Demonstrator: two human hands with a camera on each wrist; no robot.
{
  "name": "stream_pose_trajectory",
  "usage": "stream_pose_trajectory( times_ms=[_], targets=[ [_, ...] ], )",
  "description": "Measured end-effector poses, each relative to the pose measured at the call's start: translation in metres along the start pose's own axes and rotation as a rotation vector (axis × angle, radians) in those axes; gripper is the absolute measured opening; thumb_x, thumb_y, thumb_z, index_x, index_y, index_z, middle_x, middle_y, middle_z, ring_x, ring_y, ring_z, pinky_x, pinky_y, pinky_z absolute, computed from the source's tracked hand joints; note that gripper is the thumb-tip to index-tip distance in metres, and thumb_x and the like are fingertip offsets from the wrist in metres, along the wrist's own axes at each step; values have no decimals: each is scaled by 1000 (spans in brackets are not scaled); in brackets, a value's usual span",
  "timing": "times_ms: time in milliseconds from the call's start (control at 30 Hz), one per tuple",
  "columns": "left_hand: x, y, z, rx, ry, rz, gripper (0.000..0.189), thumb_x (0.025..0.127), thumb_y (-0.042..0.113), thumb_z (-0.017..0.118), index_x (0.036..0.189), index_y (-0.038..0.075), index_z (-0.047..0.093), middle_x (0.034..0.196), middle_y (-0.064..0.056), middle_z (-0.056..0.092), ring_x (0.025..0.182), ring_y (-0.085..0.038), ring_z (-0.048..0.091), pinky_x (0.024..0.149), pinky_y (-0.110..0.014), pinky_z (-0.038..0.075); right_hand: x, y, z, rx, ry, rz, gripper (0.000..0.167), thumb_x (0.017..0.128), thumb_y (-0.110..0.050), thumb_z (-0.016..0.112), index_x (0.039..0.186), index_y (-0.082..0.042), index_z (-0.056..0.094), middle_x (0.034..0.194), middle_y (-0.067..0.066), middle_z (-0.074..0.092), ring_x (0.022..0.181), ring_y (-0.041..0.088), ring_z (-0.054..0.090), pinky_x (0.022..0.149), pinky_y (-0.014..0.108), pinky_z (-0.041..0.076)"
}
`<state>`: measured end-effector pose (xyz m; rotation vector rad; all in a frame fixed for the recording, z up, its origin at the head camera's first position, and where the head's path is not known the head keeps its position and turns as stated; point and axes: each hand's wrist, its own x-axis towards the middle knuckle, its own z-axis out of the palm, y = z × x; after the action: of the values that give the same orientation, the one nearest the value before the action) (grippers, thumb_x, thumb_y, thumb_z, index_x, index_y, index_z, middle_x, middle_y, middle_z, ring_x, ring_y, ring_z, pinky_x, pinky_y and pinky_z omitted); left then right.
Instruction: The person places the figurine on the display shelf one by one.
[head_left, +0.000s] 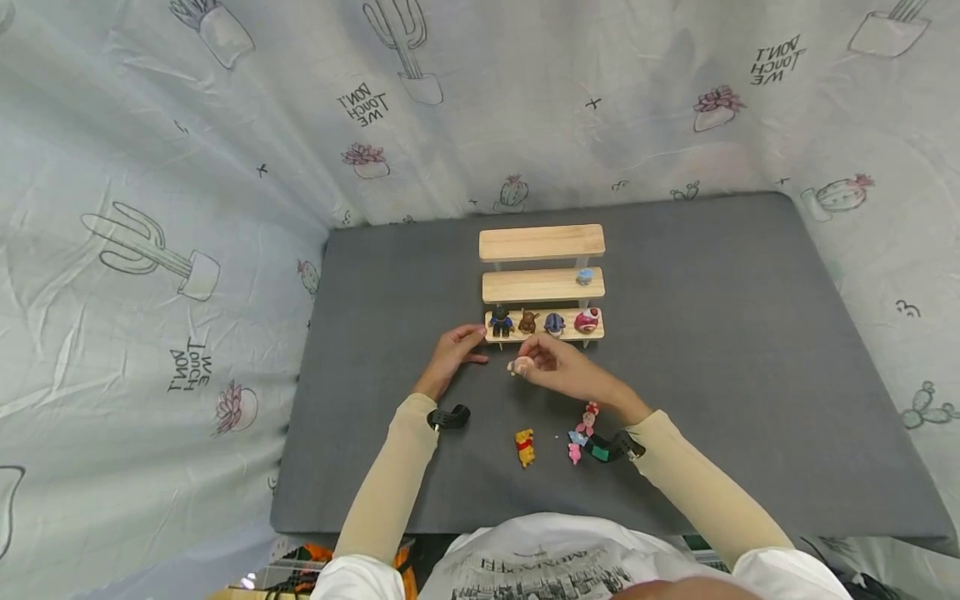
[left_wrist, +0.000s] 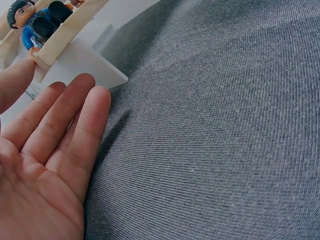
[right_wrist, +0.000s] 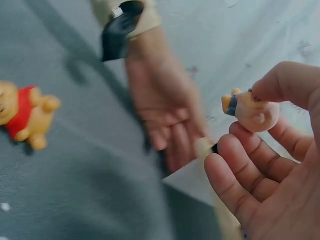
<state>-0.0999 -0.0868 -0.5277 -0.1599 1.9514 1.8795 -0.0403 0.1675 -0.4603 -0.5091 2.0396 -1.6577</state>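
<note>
My right hand (head_left: 562, 368) pinches a small toy figurine (right_wrist: 259, 114) with a pale pinkish round body and yellow and dark blue parts, held just in front of a wooden tiered display shelf (head_left: 542, 243). My left hand (head_left: 454, 354) is beside the shelf's lower left end, its fingers extended and the thumb touching the corner in the left wrist view. On the bottom tier sit a dark-haired figure in blue (head_left: 501, 321), a brown figurine (head_left: 528, 322), a dark blue one (head_left: 554, 323) and a red-and-white one (head_left: 587, 320). The middle tier holds a small blue piece (head_left: 584, 276).
A yellow bear figurine in a red shirt (head_left: 524, 448) lies on the grey table (head_left: 735, 333) near the front. Under my right forearm lie a red-and-pink figurine (head_left: 589, 417), a blue piece (head_left: 577, 437) and a small pink figurine (head_left: 574, 452). Patterned white cloth (head_left: 525, 108) surrounds the table.
</note>
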Motion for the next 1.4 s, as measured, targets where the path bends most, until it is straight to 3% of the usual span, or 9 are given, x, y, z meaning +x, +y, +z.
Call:
stream_pose_trajectory(
  times_ms=[100,267,467,667,800,933,1067,1167,1400],
  targets=[
    [-2,0,-1,2,6,3,37,102,23,64,127,-4,64,110,-6,68,95,-10,67,76,-32,66,-2,-12,-7,63,-1,-70,23,102,-18,63,120,-6,56,109,10,60,94,19,63,81,29,56],
    [-4,1,-2,8,2,11,36,103,21,62,128,-5,64,105,-3,67,94,-10,66,77,-32,66,-1,-28,-20,94,43,-145,27,103,-14,61,125,1,56,115,12,59,96,19,62,83,31,57],
    [-1,1,-6,6,12,3,37,102,23,63,128,-4,64,103,0,67,94,-9,66,76,-31,66,5,-41,-35,53,129,-142,31,103,-18,61,129,-2,59,117,7,62,101,25,62,83,32,57],
    [2,3,-8,23,29,21,40,102,27,64,128,-3,64,107,-5,69,98,-12,67,76,-30,66,10,-47,-45,108,196,-165,28,103,-16,61,129,-7,59,113,3,61,98,16,61,80,29,56],
    [-1,0,-10,18,41,45,39,101,28,65,125,-3,66,107,-7,70,98,-13,68,75,-30,66,10,-49,-48,149,224,-149,29,102,-17,62,130,-10,55,110,0,60,89,13,62,66,28,52],
    [-5,-4,-10,0,36,57,38,99,30,67,121,-2,68,104,-6,71,97,-14,69,73,-31,66,6,-50,-52,118,254,-117,30,101,-21,64,127,-10,56,105,-2,62,79,14,57,57,30,47],
    [-3,-3,-7,4,19,59,42,99,33,67,124,-1,67,110,-10,71,101,-15,70,76,-32,66,3,-54,-63,53,306,-135,32,101,-22,65,127,-5,57,108,-2,65,89,19,61,70,28,55],
    [0,1,-5,17,13,55,42,101,33,65,127,0,65,113,-10,70,102,-15,69,77,-31,66,4,-62,-74,4,357,-165,31,100,-23,65,126,-6,60,111,-2,67,99,22,62,78,26,54],
    [1,2,1,16,-5,51,40,102,30,64,126,-2,65,105,-4,69,99,-11,69,74,-28,66,5,-80,-92,-191,474,-144,34,99,-28,68,127,-9,63,110,-5,67,96,13,59,83,26,50]
  ],
)
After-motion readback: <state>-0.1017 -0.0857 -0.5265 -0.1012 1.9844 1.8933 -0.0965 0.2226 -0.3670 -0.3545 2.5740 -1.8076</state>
